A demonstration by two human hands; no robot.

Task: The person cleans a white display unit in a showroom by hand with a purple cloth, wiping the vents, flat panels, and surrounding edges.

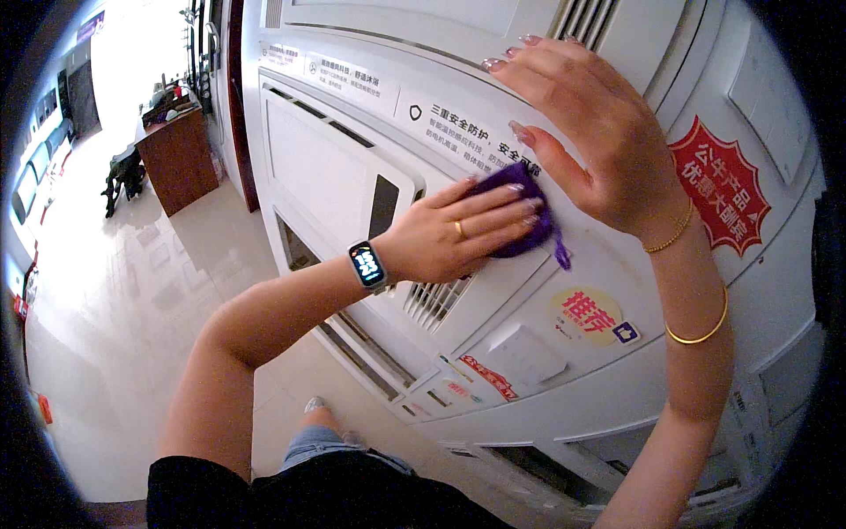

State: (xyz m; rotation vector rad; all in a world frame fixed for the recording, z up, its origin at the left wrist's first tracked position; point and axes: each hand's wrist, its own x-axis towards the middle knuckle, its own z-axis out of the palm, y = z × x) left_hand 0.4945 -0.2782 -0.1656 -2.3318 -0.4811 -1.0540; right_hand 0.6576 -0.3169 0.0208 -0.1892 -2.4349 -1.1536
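My left hand [456, 228], with a ring and a smartwatch [367, 264] on the wrist, presses a purple cloth [529, 228] flat against the white display panel [588, 258]. The cloth lies under the fingers, just below a printed text strip [462, 129], and a loose end hangs past its lower right. Higher up and to the right, my right hand [581, 119] holds nothing, its thumb apart from the bent fingers. Whether its fingertips touch the panel I cannot tell. A white bathroom ceiling heater unit [324, 162] is mounted left of the cloth, partly covered by my left forearm.
A vent grille [429, 304] sits below my left hand. Red sticker [720, 185] and yellow round sticker [587, 316] are stuck on the panel. More mounted units [535, 473] continue at lower right. A brown wooden desk [177, 159] stands on the tiled floor [132, 344] at left.
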